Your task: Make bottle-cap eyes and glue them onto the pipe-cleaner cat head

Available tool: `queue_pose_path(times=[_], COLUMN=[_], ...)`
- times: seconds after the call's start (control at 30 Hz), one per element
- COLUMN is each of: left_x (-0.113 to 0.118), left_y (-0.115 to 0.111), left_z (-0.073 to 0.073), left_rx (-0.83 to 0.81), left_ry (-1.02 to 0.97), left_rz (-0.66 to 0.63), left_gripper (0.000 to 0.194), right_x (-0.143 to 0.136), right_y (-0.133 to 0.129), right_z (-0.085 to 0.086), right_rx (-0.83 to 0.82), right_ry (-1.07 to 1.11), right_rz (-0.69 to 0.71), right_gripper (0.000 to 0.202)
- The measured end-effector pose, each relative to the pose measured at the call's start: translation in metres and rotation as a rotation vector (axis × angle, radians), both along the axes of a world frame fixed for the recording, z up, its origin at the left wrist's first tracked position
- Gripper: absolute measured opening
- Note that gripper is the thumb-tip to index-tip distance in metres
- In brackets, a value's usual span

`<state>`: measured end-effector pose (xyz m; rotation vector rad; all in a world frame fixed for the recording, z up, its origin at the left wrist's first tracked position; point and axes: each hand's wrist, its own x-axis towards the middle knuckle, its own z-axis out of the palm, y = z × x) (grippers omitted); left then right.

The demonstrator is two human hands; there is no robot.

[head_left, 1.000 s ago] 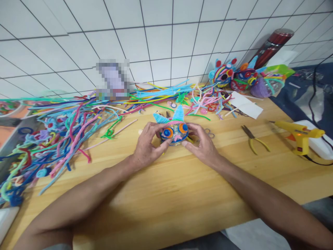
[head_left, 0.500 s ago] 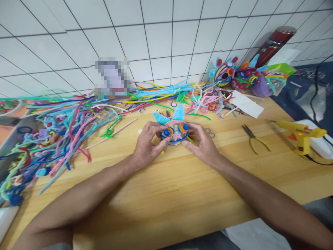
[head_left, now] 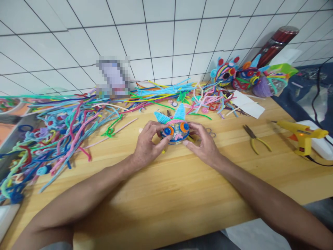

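Observation:
Between my hands, above the middle of the wooden table (head_left: 161,194), is a small craft figure (head_left: 178,132) with two light-blue pointed ears, round orange-and-blue eyes, a small pink piece below them and a blue rim. My left hand (head_left: 149,142) grips its left side, thumb in front near the eye and fingers behind. On the other side, my right hand (head_left: 203,142) holds the figure's edge with thumb low and fingers higher up. Parts of both hands' fingertips are hidden behind the figure.
Pipe cleaners (head_left: 78,135) pile up at the left and along the tiled wall. Pliers (head_left: 255,139) and a yellow glue gun (head_left: 301,133) lie at the right. Finished-looking figures (head_left: 225,73), a red flask (head_left: 279,45) and white paper (head_left: 248,104) are at the back right.
The whole view has shifted very slightly, with things appearing a little further right. Both hands keep the same hold on the figure.

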<state>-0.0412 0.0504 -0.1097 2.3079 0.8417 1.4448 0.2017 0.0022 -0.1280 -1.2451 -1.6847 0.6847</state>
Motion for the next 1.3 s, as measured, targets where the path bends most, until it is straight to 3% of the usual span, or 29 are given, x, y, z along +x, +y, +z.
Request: queue_pose_path(times=[0.77, 1.13, 1.3], left_x=[-0.001, 0.003, 0.004], left_y=[0.000, 0.001, 0.001], left_z=[-0.003, -0.002, -0.001], left_rx=[-0.010, -0.018, -0.017], left_ry=[0.002, -0.042, -0.037], left_rz=[0.004, -0.032, -0.034], left_gripper=[0.024, 0.025, 0.026], right_x=[0.000, 0.002, -0.004], right_y=[-0.002, 0.000, 0.004], right_z=[0.004, 0.024, 0.017], right_rx=[0.004, -0.085, -0.115], right_ry=[0.011, 0.031, 0.052], right_rz=[-0.007, 0.007, -0.010], right_gripper=[0.052, 0.069, 0.078])
